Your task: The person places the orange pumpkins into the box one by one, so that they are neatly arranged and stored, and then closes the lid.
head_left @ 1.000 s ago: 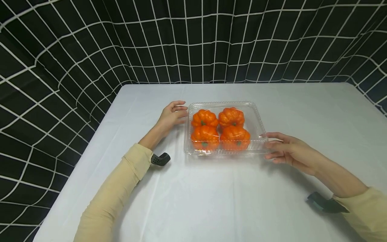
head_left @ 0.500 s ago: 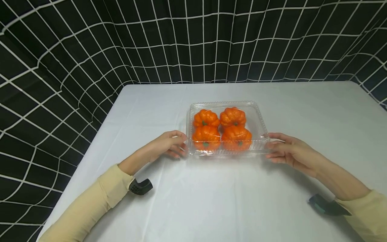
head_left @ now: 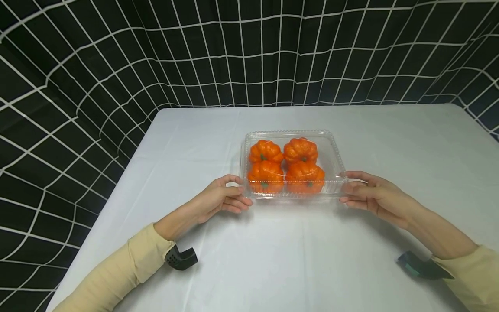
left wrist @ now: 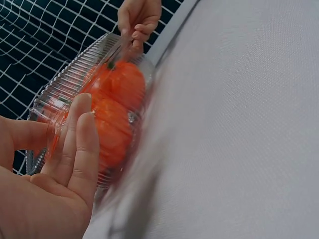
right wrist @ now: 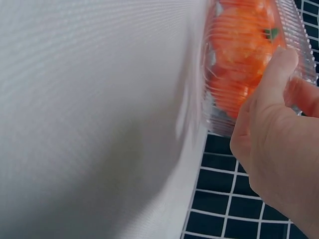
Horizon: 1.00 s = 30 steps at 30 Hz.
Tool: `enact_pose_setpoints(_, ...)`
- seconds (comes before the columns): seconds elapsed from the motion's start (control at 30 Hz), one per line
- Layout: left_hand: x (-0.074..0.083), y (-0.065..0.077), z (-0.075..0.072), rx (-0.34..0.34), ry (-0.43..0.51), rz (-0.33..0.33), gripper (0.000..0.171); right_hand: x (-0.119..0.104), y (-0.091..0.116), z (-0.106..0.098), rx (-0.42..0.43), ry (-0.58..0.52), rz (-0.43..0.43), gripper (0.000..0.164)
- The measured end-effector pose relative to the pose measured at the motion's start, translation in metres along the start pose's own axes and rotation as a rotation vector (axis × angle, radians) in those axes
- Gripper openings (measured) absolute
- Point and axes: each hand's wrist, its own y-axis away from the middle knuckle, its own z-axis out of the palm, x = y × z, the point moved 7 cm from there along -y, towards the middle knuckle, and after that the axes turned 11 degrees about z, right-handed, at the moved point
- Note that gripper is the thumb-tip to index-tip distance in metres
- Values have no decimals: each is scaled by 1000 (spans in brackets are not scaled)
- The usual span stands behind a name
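A clear plastic clamshell container [head_left: 331, 160], its ridged lid down, lies on the white table and holds several orange pumpkins [head_left: 306, 177] with green stems. My left hand [head_left: 218, 199] grips the front left corner, with some fingers low along its front side. At the opposite end, my right hand [head_left: 376, 195] pinches the front right corner between thumb and fingers. In the left wrist view the left fingers [left wrist: 84, 154] lie against the ridged wall near the pumpkins. The right wrist view has the thumb [right wrist: 279, 69] pressed on the container's side. Whether its base is slightly raised, I cannot tell.
A white cloth [head_left: 249, 260] covers the table. Black fabric with a white grid [head_left: 269, 52] hangs behind the table and along both sides. Dark wrist devices [head_left: 181, 258] sit at the cuffs of both beige sleeves.
My left hand has come down from the container's back left to its front left corner and taken hold there. The container has barely shifted; my right hand stays at its corner.
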Motion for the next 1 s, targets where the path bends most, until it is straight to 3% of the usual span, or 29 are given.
enact_pose_setpoints(0.4,-2,0,-2,48,12,70,32,-3,3,4,34,22,48,38)
enact_pose_setpoints(0.63,-6,-2,-3,32,39,28,31,-1,5,4,117,125,50,41)
enact_pose_setpoints(0.8,-4,-3,-5,20,39,16,30,-1,5,5,116,51,49,37)
enact_pose_setpoints(1.0,-4,-1,-7,-24,27,-7,34,0,5,6,91,30,105,39)
